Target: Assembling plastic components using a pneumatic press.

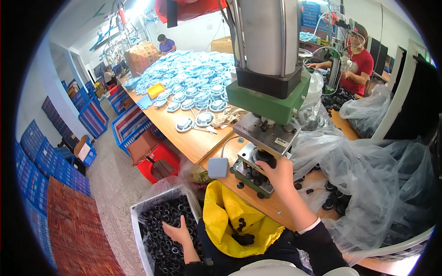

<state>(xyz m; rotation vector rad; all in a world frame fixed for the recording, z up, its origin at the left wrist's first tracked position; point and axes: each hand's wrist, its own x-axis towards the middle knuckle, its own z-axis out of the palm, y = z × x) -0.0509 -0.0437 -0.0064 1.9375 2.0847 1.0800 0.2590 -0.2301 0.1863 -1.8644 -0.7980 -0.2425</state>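
Observation:
My right hand (277, 174) reaches into a green and grey press (269, 94), its thumb and fingers around a black round part (266, 158) at the lower die. Several small black pieces (254, 175) lie on the press base just below that hand. My left hand (178, 231) is held with its thumb and fingers apart, palm up, over a white bin (138, 230) lined with clear plastic. Black rings (161, 252) fill the bin; none shows in the left hand.
A yellow cloth (216, 225) with black bits in it hangs below the wooden table (170, 131). Light-blue parts (193, 76) are heaped farther back. Clear plastic bags (363, 179) and loose black parts lie at right. A red stool (163, 161) stands left; two co-workers sit beyond.

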